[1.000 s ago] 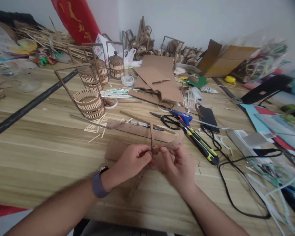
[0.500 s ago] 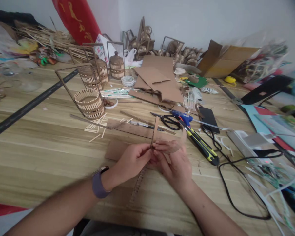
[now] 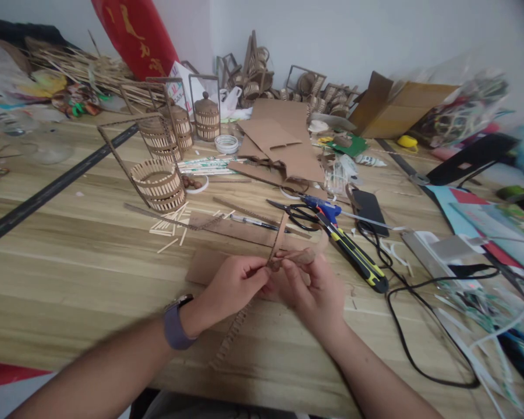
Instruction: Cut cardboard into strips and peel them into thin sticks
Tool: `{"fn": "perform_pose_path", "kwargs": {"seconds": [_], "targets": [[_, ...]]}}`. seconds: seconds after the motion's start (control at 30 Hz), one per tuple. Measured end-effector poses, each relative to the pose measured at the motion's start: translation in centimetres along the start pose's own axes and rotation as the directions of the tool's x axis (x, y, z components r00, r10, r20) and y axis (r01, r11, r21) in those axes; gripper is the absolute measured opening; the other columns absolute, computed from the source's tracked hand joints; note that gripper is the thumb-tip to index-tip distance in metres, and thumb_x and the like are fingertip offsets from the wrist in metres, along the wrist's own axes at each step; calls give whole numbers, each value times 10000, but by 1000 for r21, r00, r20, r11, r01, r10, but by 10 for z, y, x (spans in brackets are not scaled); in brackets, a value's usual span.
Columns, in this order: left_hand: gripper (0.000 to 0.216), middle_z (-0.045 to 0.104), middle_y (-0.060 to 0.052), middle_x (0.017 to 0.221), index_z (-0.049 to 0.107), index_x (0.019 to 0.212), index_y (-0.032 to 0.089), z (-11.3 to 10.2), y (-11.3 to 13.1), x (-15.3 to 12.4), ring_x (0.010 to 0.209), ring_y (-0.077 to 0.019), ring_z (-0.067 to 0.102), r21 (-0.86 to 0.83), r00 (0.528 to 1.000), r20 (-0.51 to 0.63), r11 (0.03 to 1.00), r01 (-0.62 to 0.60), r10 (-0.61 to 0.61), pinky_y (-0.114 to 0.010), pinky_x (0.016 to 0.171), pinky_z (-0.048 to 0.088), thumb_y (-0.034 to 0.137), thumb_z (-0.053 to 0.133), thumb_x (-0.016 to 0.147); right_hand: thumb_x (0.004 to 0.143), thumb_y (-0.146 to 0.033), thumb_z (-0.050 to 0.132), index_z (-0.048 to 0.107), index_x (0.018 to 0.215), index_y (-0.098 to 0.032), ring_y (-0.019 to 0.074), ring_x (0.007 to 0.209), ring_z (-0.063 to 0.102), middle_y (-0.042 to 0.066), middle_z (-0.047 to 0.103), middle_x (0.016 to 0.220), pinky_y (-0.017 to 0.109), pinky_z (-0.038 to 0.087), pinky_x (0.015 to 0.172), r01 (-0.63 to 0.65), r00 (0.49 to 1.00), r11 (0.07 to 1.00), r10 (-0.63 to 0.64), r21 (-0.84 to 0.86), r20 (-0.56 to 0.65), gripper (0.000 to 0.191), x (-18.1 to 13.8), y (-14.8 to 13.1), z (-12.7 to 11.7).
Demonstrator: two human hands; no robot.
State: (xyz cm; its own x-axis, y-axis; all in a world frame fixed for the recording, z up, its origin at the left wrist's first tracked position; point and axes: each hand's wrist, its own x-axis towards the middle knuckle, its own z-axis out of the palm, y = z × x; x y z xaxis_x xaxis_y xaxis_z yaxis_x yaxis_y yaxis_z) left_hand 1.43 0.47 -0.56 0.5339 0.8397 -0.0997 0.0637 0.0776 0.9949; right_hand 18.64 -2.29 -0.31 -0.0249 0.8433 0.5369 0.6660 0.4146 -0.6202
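A narrow cardboard strip stands tilted between my hands, its top end pointing away from me. Its lower length, with corrugated ridges showing, hangs toward the table's near edge. My left hand, with a watch on its wrist, pinches the strip between thumb and fingers. Right beside it, my right hand is closed at the same spot, thumb against fingers. A thin brown paper-like piece lies along the right fingers, and a pale curled bit rises behind them. The exact grip at the fingertips is partly hidden.
Flat cardboard pieces lie just beyond my hands. Black scissors, a blue glue gun and a yellow-black utility knife lie to the right. Small slatted buckets and loose sticks are at left. A black cable loops at right.
The strip's top end has tipped slightly right and its lower end has swung left. My right hand has turned a little, showing more of the brown piece along its fingers.
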Motion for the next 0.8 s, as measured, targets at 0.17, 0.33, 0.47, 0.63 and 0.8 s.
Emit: {"fn": "perform_pose_path", "kwargs": {"seconds": [0.17,0.33,0.47,0.63,0.8], "targets": [[262,703,-53,787,694,870,132,0,-4,1,717,-169,664,-39,1000,-3,999,18,-18,-267,663,535,336,539,926,952,-319,562,658,926,-269,228,882,697,44,761,906,375,561,754,-12,1000,1000,12,-1,-2,111,-1,2,2],[262,729,-78,976,706,1036,138,1,-3,3,924,-208,668,-91,1000,11,996,-23,24,-296,798,527,338,576,929,949,-226,552,617,923,-265,211,910,712,26,763,910,402,538,852,179,984,983,-178,-44,25,80,0,1,3],[299,731,-85,1003,705,1078,132,0,-1,3,943,-213,668,-82,997,62,996,-46,52,-307,831,521,355,544,958,947,-208,546,612,926,-268,209,927,712,23,768,924,399,543,861,216,976,973,-216,-79,17,92,-1,1,2],[262,739,-69,925,726,984,135,-1,-1,1,897,-202,678,-18,998,46,999,-40,41,-287,789,529,311,534,953,951,-266,546,632,918,-270,228,898,716,36,767,912,404,571,806,131,991,988,-129,-80,27,92,-3,1,2],[255,752,-62,916,725,916,147,-2,1,0,848,-187,686,45,997,67,998,-40,37,-278,763,537,253,495,946,961,-337,549,616,921,-256,209,797,726,43,760,871,334,576,657,-123,992,983,125,133,-4,112,-4,1,5]]}}
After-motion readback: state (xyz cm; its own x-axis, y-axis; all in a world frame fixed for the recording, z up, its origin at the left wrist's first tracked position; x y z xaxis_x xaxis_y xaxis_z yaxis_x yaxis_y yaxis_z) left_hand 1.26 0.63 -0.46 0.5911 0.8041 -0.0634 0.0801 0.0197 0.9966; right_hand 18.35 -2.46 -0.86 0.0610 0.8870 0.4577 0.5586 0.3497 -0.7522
